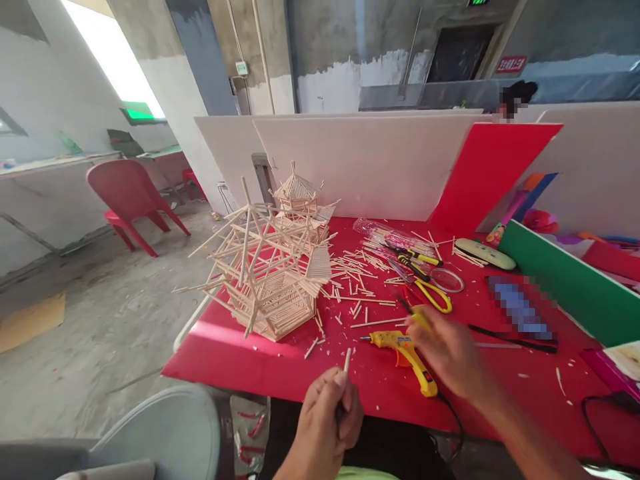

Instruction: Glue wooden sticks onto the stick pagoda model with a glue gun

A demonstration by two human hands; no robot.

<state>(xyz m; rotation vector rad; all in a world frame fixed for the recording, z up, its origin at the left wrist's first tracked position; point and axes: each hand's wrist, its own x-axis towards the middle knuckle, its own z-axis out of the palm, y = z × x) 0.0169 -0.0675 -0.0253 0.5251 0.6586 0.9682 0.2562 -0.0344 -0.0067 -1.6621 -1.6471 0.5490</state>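
My left hand [327, 410] is closed in a fist near the table's front edge. A short, thin wooden stick [347, 361] sticks up out of it. My right hand [445, 350], smeared by motion, is closed around a yellow-handled tool [421, 319] with a dark tip; its exact kind is too blurred to tell. Just below and left of that hand lies a yellow hot glue gun [400, 341], nozzle pointing left. Left of both hands stands a stick-built pavilion model [273, 307] with an open roof frame. Loose cut sticks [353, 270] lie scattered behind my hands.
A finished-looking small stick pavilion [296, 190] stands behind. Yellow-handled scissors [435, 293], yellow-black pliers [413, 267], a tape roll [447, 280] and bagged sticks [385, 237] lie on the red table [320, 367]. A green board [565, 280] borders the right; a grey bin [165, 427] is lower left.
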